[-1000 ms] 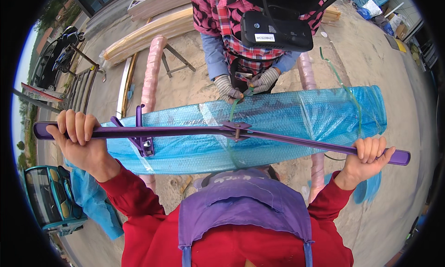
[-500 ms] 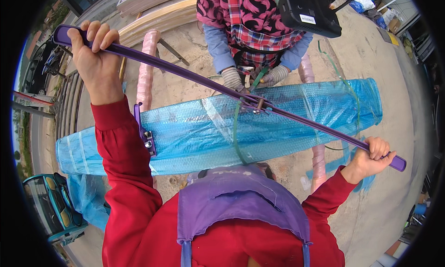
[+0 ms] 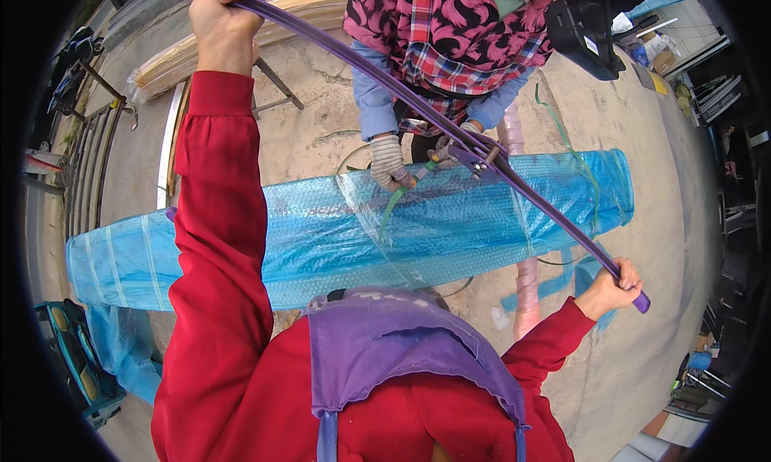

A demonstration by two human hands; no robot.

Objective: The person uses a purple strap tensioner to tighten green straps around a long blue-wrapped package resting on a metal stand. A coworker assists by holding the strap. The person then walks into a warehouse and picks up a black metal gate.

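Note:
A long-handled purple strapping crimper (image 3: 365, 73) slants over the package from upper left to lower right. My left hand (image 3: 225, 30) is wrapped round its upper handle, and my right hand (image 3: 614, 289) grips the end of the lower one. The handles are spread wide, with the metal jaw at the middle beside a co-worker's gloved hands. Beneath lies a long bundle in blue bubble wrap (image 3: 321, 237). The co-worker's gloved hand (image 3: 389, 161) holds a green strap (image 3: 392, 209) over the bundle. Behind my left sleeve, a bit of a purple tool (image 3: 170, 213) shows.
Across the bundle stands a co-worker in a checked apron (image 3: 438, 56). Another green strap (image 3: 590, 181) loops over the bundle's right part. A pink-wrapped bar (image 3: 526, 289) runs beneath it. Wrapped boards (image 3: 173, 65) lie at upper left; blue plastic (image 3: 124, 350) hangs at lower left.
The crimper has tilted more steeply, its jaw shifting right and off the middle strap. My left hand has risen to the right; my right moved left and down. The co-worker's gloved hands have moved apart.

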